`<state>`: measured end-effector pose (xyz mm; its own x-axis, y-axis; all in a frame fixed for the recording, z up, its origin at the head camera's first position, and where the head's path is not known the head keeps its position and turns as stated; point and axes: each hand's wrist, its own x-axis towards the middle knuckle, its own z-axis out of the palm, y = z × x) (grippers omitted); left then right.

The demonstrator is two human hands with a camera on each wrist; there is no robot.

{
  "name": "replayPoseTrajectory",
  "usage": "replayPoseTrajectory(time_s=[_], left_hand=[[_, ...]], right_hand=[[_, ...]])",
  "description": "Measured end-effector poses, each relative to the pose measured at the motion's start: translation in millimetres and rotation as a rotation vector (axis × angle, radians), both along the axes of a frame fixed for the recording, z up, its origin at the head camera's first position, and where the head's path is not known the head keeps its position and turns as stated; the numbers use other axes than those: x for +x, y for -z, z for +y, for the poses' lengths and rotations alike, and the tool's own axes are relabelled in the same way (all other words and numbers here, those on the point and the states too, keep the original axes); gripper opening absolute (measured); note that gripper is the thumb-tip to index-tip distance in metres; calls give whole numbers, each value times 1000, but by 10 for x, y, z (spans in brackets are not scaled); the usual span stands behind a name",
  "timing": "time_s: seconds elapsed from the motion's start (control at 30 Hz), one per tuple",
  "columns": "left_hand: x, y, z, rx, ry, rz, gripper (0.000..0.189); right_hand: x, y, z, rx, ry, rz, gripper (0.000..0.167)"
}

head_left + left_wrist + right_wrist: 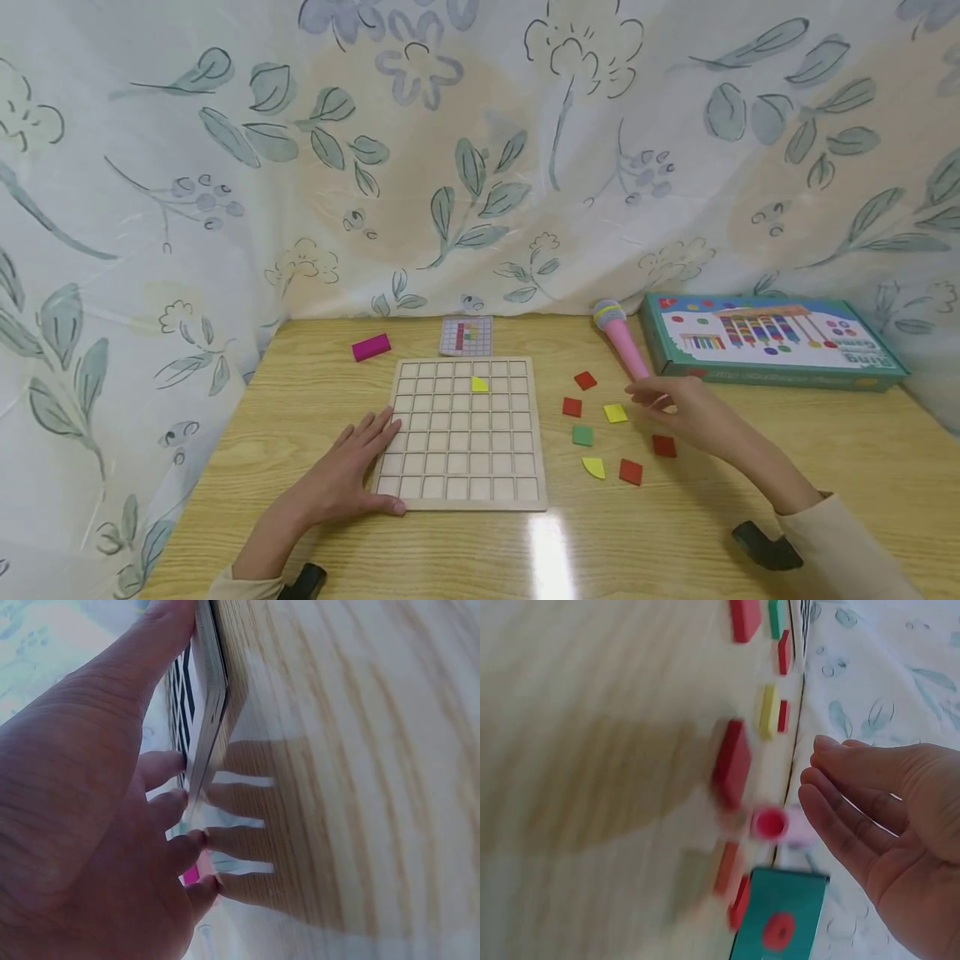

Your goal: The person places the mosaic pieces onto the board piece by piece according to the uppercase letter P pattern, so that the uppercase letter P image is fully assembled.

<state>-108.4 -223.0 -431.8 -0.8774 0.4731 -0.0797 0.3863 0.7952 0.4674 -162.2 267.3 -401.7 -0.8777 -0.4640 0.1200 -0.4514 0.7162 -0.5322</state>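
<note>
A pale wooden grid board (459,505) lies flat on the table, a yellow quarter-round tile (480,384) in one of its upper cells. My left hand (347,473) rests at the board's left edge, fingers spread along the side and thumb by the near left corner. Over the loose tiles on the right hovers my right hand (693,412), its thumb and fingers loosely bent with nothing visible between them. Below it lies a dark red square tile (732,765). Beside it are a yellow square tile (615,413), a green tile (582,435) and several red ones.
A pink toy microphone (624,337) lies beyond the right hand, against a green game box (772,342). Behind the board sit a patterned card (467,336) and a magenta block (371,347). Another yellow quarter-round tile (593,467) lies near the board. Floral cloth (465,167) hangs behind the table.
</note>
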Motion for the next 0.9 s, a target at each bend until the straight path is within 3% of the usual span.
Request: replayPoseTrajectory(time_s=[0.4,0.63,0.9], left_hand=[[2,6,4,-7,-3,-1,114],[0,16,-9,-7,-1,9,114],[4,13,-2,-1,1,5,115]], right_hand=[[191,168,576,-24,40,99,30],[205,278,609,-44,65,166,31],[169,279,540,1,101,156,29]])
